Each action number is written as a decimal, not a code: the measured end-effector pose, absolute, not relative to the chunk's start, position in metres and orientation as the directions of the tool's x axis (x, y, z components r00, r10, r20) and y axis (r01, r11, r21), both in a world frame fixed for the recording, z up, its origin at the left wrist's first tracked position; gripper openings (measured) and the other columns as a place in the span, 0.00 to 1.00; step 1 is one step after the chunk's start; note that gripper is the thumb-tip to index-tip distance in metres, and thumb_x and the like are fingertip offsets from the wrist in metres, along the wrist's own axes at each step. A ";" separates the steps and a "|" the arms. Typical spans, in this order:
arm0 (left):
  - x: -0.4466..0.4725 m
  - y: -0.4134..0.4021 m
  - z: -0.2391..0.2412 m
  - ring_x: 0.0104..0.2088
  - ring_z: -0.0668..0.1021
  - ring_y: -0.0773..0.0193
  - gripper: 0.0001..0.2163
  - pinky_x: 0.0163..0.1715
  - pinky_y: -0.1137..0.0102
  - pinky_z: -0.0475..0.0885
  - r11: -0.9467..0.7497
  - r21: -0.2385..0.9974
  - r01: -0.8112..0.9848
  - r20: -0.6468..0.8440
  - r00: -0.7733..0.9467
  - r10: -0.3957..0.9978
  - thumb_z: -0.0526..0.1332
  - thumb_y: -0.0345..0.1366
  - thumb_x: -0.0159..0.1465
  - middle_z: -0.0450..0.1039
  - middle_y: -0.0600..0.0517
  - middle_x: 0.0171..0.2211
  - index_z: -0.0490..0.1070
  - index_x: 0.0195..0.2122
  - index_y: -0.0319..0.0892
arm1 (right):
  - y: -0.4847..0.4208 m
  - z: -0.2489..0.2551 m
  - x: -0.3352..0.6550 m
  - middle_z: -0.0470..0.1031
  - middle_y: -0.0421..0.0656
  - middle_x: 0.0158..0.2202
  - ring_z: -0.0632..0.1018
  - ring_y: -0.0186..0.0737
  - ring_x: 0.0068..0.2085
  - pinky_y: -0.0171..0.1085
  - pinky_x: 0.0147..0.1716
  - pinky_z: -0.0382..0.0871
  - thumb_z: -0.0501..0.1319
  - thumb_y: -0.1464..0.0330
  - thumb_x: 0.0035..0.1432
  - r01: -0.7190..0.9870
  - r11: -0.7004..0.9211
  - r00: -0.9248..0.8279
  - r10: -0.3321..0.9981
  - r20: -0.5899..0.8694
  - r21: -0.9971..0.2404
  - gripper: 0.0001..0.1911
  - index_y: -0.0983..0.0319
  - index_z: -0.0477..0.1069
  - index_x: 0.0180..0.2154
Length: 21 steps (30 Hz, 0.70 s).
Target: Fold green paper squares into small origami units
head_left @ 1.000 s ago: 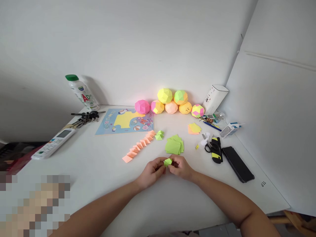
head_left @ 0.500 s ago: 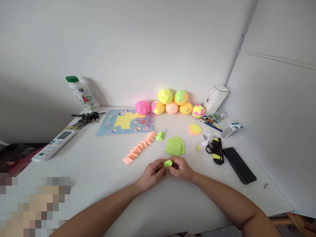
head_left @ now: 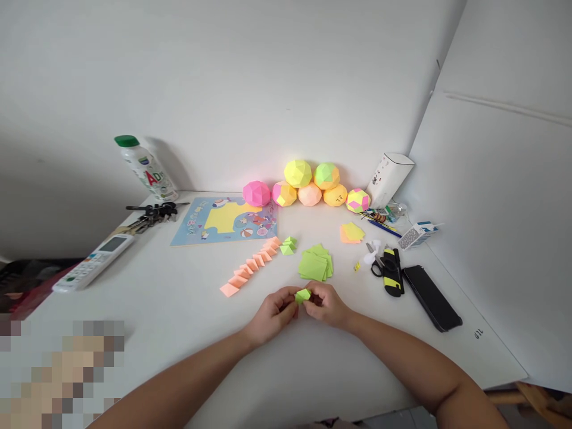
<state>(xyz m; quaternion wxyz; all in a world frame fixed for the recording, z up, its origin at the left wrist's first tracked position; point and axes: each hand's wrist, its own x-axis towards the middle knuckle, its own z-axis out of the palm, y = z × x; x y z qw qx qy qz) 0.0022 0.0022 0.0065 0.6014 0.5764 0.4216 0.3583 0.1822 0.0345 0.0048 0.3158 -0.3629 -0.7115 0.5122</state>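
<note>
Barely a shift from a second ago: left hand and right hand stay low over the worktop, fingertips pinched shut on the small folded green paper between them. It sits just in front of the green stack, only slightly turned.

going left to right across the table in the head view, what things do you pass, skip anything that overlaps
remote control → blue picture sheet → stack of green paper squares → black and yellow scissors → black phone
</note>
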 end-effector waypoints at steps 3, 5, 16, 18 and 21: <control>0.002 0.002 0.006 0.23 0.66 0.69 0.14 0.24 0.73 0.62 0.072 0.996 0.055 -0.088 0.394 0.915 0.55 0.38 0.62 0.65 0.55 0.23 0.67 0.47 0.38 | 0.034 0.003 0.182 0.63 0.37 0.26 0.63 0.28 0.24 0.29 0.21 0.58 0.58 0.74 0.48 0.185 0.186 -0.530 0.846 0.061 -0.965 0.02 0.64 0.66 0.28; 0.003 0.002 0.007 0.23 0.66 0.69 0.14 0.24 0.74 0.62 0.068 0.996 0.062 -0.087 0.395 0.915 0.55 0.38 0.61 0.66 0.54 0.24 0.67 0.47 0.38 | 0.033 0.004 0.181 0.63 0.37 0.26 0.63 0.28 0.23 0.29 0.21 0.58 0.59 0.74 0.47 0.187 0.177 -0.526 0.849 0.054 -0.966 0.02 0.64 0.66 0.28; 0.003 0.001 0.009 0.21 0.64 0.70 0.14 0.22 0.74 0.59 0.125 0.992 0.033 -0.129 0.354 0.926 0.56 0.36 0.60 0.63 0.57 0.20 0.68 0.46 0.37 | 0.032 0.011 0.179 0.64 0.38 0.25 0.63 0.29 0.24 0.30 0.21 0.58 0.58 0.75 0.46 0.188 0.248 -0.504 0.855 0.124 -0.950 0.02 0.64 0.65 0.25; 0.003 0.001 0.010 0.21 0.64 0.71 0.14 0.22 0.75 0.59 0.122 0.992 0.040 -0.128 0.355 0.926 0.56 0.35 0.60 0.63 0.57 0.20 0.68 0.46 0.37 | 0.032 0.010 0.179 0.64 0.38 0.25 0.63 0.29 0.24 0.29 0.21 0.57 0.57 0.75 0.45 0.194 0.254 -0.503 0.855 0.127 -0.947 0.02 0.64 0.65 0.25; 0.003 0.001 0.011 0.21 0.63 0.71 0.14 0.22 0.75 0.59 0.118 0.992 0.050 -0.128 0.355 0.926 0.56 0.34 0.60 0.62 0.57 0.20 0.68 0.46 0.37 | 0.032 0.009 0.180 0.63 0.38 0.25 0.63 0.29 0.24 0.30 0.21 0.58 0.57 0.76 0.45 0.199 0.248 -0.511 0.852 0.116 -0.948 0.03 0.64 0.65 0.26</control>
